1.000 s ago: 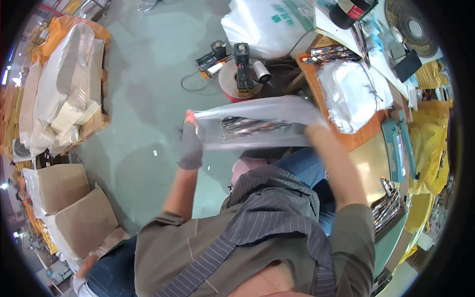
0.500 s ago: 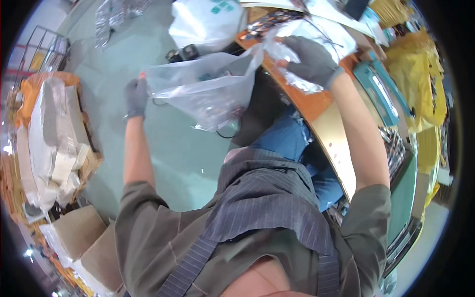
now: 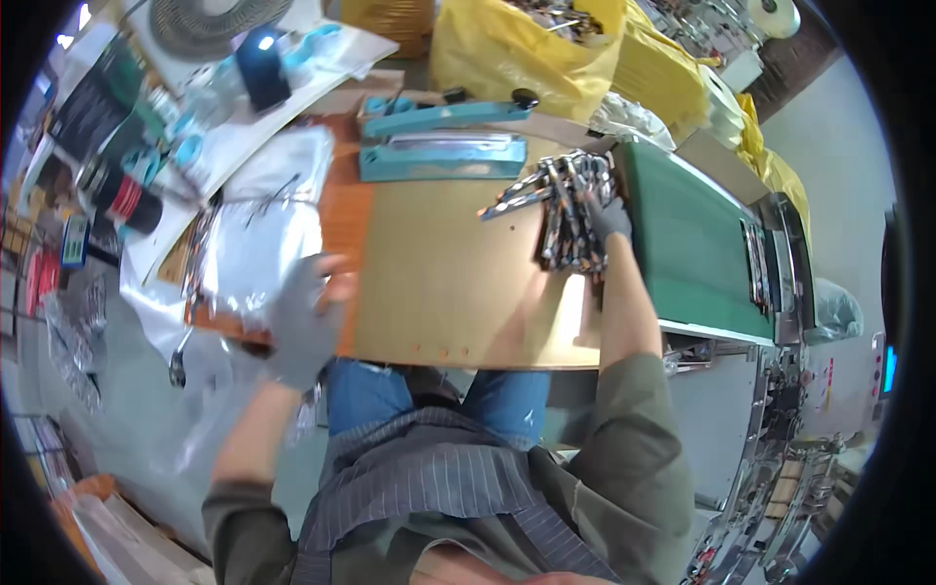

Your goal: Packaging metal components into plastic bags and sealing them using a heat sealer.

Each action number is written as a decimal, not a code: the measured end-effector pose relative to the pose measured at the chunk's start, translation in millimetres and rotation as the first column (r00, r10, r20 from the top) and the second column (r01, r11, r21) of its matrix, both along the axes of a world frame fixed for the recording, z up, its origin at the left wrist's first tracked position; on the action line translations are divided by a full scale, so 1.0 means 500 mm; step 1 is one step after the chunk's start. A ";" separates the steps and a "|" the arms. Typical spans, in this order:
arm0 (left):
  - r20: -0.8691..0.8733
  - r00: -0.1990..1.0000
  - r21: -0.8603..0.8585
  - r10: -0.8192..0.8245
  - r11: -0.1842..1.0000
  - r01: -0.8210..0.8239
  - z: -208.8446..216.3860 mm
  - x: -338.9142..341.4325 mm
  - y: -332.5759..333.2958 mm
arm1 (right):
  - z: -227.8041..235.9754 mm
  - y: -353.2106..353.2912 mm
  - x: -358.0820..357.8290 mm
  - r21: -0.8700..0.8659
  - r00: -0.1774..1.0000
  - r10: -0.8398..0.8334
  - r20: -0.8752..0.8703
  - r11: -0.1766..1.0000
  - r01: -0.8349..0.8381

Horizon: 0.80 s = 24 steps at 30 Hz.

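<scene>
My right hand, in a grey glove, reaches across the wooden tabletop. Its fingertips are in among a heap of slim metal and black pieces; whether it grips any is hidden. My left hand, also gloved and blurred by motion, hovers at the table's near left edge with its fingers spread and nothing in it. It is beside a stack of clear plastic bags that lies on an orange mat.
A teal heat sealer lies at the far side of the tabletop. A green surface borders the heap on the right. Yellow bags stand behind. Loose clear plastic hangs off the left edge, over the grey floor.
The clear bag held up between both hands is out of them. The view has swung from the floor to the tabletop. My right hand has gone to the heap of pieces.
</scene>
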<state>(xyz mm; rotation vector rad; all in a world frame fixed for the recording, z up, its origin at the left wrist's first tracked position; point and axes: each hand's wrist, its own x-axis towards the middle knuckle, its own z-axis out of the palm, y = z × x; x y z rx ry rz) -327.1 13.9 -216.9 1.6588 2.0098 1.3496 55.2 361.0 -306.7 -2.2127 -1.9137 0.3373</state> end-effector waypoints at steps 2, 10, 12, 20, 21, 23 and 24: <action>-0.144 0.971 -0.078 -0.188 0.981 0.179 -0.027 0.080 0.176 | 0.003 -0.034 -0.031 -0.015 1.000 -0.009 -0.023 1.000 0.009; 0.276 0.961 -0.437 -0.011 0.889 0.136 -0.240 0.324 0.594 | 0.018 -0.069 -0.118 -0.003 0.912 0.091 -0.399 0.995 -0.100; 0.586 0.810 -0.475 0.022 0.819 0.322 -0.217 0.352 0.563 | -0.007 -0.114 -0.140 -0.066 0.591 0.050 -0.805 0.983 -0.173; 0.845 0.490 -0.050 -0.216 0.879 0.475 -0.049 0.272 0.370 | 0.060 -0.261 -0.216 0.172 -0.233 0.125 -0.964 0.966 -0.194; 0.788 0.479 0.132 -0.388 0.865 0.484 -0.021 0.265 0.341 | 0.114 -0.286 -0.223 0.278 -0.318 0.207 -0.925 0.940 -0.199; 0.788 0.437 0.099 -0.434 0.790 0.605 0.033 0.234 0.303 | 0.177 -0.311 -0.206 0.380 -0.347 0.255 -0.903 0.849 -0.366; 0.798 0.379 0.145 -0.469 0.759 0.634 0.047 0.226 0.283 | 0.182 -0.320 -0.197 0.329 -0.304 0.200 -0.931 0.818 -0.471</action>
